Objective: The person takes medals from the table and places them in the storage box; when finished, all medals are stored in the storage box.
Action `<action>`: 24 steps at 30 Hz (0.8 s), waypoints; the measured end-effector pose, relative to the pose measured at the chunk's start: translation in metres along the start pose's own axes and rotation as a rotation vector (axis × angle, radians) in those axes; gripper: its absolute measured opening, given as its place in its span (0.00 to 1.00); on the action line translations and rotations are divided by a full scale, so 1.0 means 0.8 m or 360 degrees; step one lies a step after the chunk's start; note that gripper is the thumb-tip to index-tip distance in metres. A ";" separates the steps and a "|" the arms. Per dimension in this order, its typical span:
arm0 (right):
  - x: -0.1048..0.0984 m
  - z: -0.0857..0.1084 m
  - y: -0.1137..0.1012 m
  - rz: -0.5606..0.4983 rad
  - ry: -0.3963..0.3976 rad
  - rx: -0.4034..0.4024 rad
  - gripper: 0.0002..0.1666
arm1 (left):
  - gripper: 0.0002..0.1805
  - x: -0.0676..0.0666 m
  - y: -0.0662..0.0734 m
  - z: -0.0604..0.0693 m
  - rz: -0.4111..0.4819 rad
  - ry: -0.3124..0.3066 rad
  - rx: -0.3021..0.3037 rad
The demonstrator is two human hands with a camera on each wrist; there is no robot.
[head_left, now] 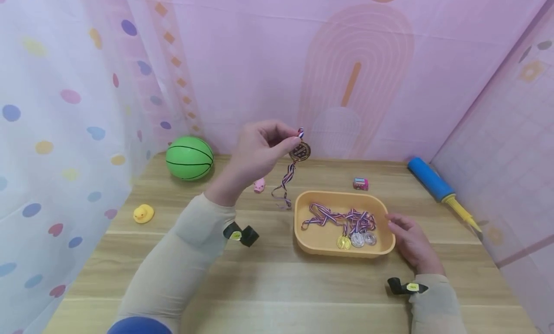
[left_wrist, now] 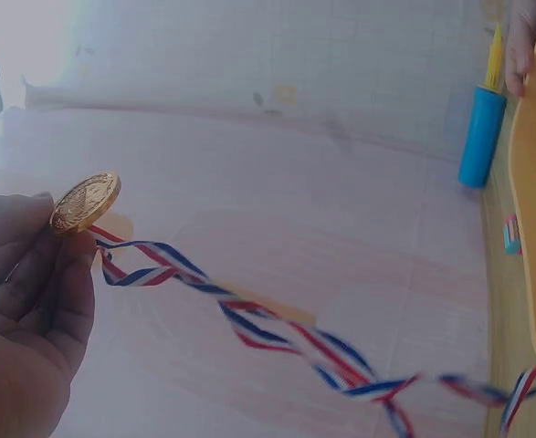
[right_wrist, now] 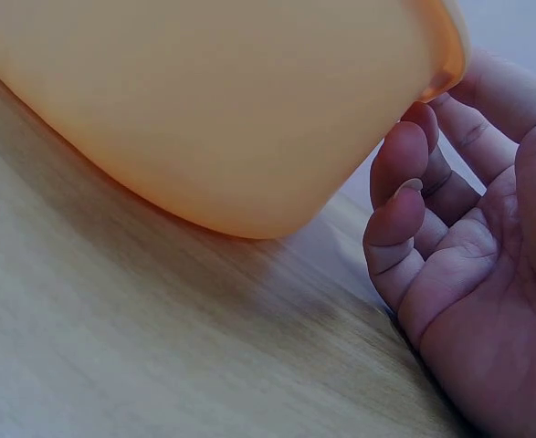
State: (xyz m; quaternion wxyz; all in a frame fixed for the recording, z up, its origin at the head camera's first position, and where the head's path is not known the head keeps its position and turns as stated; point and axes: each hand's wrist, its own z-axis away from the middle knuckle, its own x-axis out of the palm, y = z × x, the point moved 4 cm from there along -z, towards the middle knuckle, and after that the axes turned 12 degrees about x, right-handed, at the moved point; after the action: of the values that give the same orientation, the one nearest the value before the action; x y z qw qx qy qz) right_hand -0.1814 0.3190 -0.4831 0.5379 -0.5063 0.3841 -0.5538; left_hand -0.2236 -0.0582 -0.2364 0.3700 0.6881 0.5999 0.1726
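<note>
My left hand (head_left: 261, 151) is raised above the table, pinching a bronze-gold medal (head_left: 301, 152) at its edge between thumb and fingers. The medal's red, white and blue ribbon (left_wrist: 277, 324) dangles loosely below it. To the right of that hand, an orange-yellow plastic basin (head_left: 303, 242) stands on the table. Inside lie a gold medal (head_left: 344, 242), silver medals (head_left: 357, 239) and tangled striped ribbons (head_left: 322, 214). Beside the basin's right end is my right hand (head_left: 413, 242), its loosely bent fingers (right_wrist: 400, 160) at the rim, not wrapped round it.
A green ball (head_left: 189, 158) sits at the back left, with a yellow rubber duck (head_left: 143, 213) nearer. Behind the basin are a pink pig toy (head_left: 259, 185) and a small pink toy car (head_left: 360, 183). A blue and yellow hand pump (head_left: 433, 180) lies along the right edge.
</note>
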 end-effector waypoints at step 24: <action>0.009 -0.005 -0.001 0.0006 -0.0016 0.0020 0.15 | 0.04 0.105 -0.013 -0.047 0.0298 -0.0187 0.0053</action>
State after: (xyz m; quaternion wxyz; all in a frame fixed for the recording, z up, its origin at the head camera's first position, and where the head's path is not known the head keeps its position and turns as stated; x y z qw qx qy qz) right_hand -0.1849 0.3111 -0.4823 0.5440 -0.5050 0.3791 -0.5526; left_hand -0.2383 0.0338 -0.2362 0.3753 0.7560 0.5132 0.1559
